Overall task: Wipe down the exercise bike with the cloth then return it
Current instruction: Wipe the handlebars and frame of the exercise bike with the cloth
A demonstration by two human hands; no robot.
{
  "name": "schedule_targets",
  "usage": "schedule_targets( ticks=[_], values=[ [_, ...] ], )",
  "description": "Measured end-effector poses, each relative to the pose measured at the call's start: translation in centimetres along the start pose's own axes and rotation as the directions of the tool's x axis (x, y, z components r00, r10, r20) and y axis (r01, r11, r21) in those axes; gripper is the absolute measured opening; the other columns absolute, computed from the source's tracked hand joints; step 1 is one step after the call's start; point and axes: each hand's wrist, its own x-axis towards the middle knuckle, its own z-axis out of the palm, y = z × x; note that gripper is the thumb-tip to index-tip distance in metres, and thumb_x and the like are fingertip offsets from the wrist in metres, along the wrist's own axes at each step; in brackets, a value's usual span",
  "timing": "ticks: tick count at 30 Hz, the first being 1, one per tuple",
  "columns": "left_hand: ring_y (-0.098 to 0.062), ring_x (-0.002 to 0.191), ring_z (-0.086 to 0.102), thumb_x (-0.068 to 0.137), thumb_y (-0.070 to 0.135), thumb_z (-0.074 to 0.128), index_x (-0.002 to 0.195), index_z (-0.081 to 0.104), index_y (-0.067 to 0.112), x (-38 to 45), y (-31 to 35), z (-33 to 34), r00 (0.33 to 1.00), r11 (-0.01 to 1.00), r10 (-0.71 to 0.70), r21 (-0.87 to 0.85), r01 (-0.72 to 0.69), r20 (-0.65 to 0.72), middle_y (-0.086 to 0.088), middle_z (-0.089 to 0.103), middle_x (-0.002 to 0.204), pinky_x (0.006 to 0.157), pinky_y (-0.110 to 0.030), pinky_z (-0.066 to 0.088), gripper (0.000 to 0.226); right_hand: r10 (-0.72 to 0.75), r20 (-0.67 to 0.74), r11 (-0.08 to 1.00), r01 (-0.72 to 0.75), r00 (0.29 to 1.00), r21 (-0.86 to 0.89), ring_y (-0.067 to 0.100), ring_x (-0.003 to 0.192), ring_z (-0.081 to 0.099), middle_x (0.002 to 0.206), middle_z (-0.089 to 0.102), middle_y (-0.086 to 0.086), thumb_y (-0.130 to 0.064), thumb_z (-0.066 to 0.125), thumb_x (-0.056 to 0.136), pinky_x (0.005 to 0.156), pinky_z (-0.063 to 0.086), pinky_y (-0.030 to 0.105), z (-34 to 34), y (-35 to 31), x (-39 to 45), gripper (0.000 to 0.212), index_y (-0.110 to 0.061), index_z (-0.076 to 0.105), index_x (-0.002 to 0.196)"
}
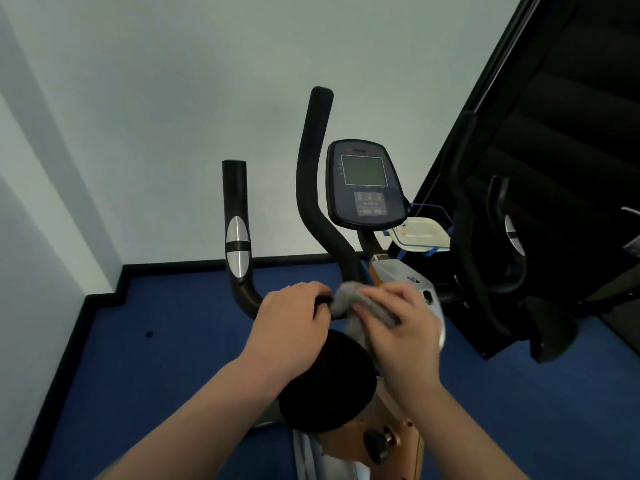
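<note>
Only illegible markings on console [365, 183]

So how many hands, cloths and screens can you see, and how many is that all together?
Bare hands: 2, left hand and right hand
Grey fuzzy cloths: 1
Dark oval console screens: 1
Total: 4

I see both bare forearms reaching forward from the bottom edge, converging toward the middle. My left hand [291, 317] is palm down, its fingers curled over a bar. My right hand [401, 323] sits just beside it, fingers bent and pinching a cloth, knuckles toward me.
</note>
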Motion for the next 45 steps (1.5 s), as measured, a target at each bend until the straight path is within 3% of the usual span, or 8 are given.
schedule_targets(
  ticks=[6,11,17,23,29,33,39,45],
  values=[
    [-0.015,0.108,0.051,0.091,0.022,0.05,0.121,0.059,0.025,-0.5,-0.1,-0.1,0.983,0.999,-0.024,0.041,0.032,-0.179,0.008,0.063,0.115,0.098,-0.03,0.038,0.032,-0.026,0.028,0.999,0.026,0.999,0.021,0.005,0.082,0.058,0.09,0.061,-0.009,-0.021,0.078,0.077,0.072,0.051,0.026,1.1,-0.4,4.4,0.02,-0.025,0.076,0.096],
    [-0.011,0.109,0.052,0.086,0.015,0.057,0.113,0.061,0.024,-0.4,-0.3,-1.0,0.951,0.998,0.064,0.025,-0.059,-0.304,0.01,0.062,0.113,0.099,-0.029,0.037,0.029,-0.054,0.025,0.997,0.053,0.998,0.05,0.004,0.085,0.06,0.088,0.063,-0.012,-0.017,0.079,0.074,0.07,0.045,0.01,-1.1,1.3,0.1,0.027,-0.028,0.075,0.097],
    [-0.02,0.123,0.045,0.081,0.002,0.057,0.111,0.062,0.015,3.6,-2.0,-4.9,0.859,0.993,0.114,0.042,-0.108,-0.499,-0.003,0.055,0.129,0.107,-0.032,0.03,0.033,-0.068,0.065,0.998,0.066,0.996,0.02,0.01,0.081,0.061,0.089,0.063,-0.007,-0.023,0.077,0.078,0.074,0.047,0.02,3.1,-1.8,9.0,0.014,-0.022,0.077,0.093],
    [-0.026,0.143,0.023,0.086,0.003,0.05,0.13,0.051,0.012,9.1,-3.8,-8.0,0.864,0.989,0.136,0.113,-0.092,-0.484,-0.008,0.033,0.151,0.117,-0.036,0.018,0.045,-0.181,0.099,0.981,0.187,0.978,-0.054,0.002,0.084,0.058,0.091,0.059,-0.017,-0.016,0.078,0.076,0.076,0.045,0.014,2.9,-0.8,8.1,0.026,-0.031,0.074,0.096],
    [-0.019,0.133,0.031,0.093,0.008,0.045,0.134,0.046,0.011,10.2,-4.9,-8.0,0.883,0.994,0.108,0.056,-0.093,-0.456,-0.005,0.044,0.138,0.111,-0.031,0.03,0.042,-0.222,0.01,0.966,0.221,0.975,-0.133,0.005,0.081,0.06,0.089,0.06,-0.015,-0.009,0.08,0.073,0.073,0.05,0.022,3.3,-0.4,7.7,0.027,-0.026,0.075,0.094],
    [-0.018,0.13,0.035,0.092,0.004,0.045,0.131,0.049,0.011,10.1,-4.8,-8.1,0.869,0.994,0.109,0.027,-0.109,-0.484,-0.004,0.048,0.133,0.106,-0.028,0.033,0.04,-0.283,0.077,0.939,0.293,0.956,-0.181,0.015,0.077,0.061,0.087,0.064,-0.004,-0.012,0.077,0.074,0.066,0.053,0.031,5.9,-3.6,11.1,0.019,-0.021,0.076,0.091],
    [-0.017,0.122,0.042,0.091,0.003,0.045,0.124,0.055,0.012,10.2,-5.4,-8.7,0.864,0.989,0.144,0.042,-0.141,-0.483,-0.002,0.054,0.126,0.098,-0.031,0.042,0.036,-0.106,0.052,0.991,0.11,0.993,-0.078,0.003,0.08,0.058,0.087,0.062,-0.012,-0.026,0.076,0.078,0.072,0.047,0.016,6.2,-4.9,12.2,0.016,-0.026,0.076,0.094],
    [-0.015,0.124,0.039,0.089,0.001,0.048,0.126,0.052,0.012,10.2,-5.8,-7.9,0.846,0.984,0.156,0.003,-0.179,-0.51,0.001,0.05,0.128,0.103,-0.025,0.035,0.039,-0.098,0.037,0.99,0.102,0.994,-0.099,0.001,0.077,0.06,0.082,0.062,-0.017,-0.025,0.08,0.074,0.069,0.046,0.01,5.6,-4.0,11.6,0.014,-0.027,0.078,0.087]
  ],
)
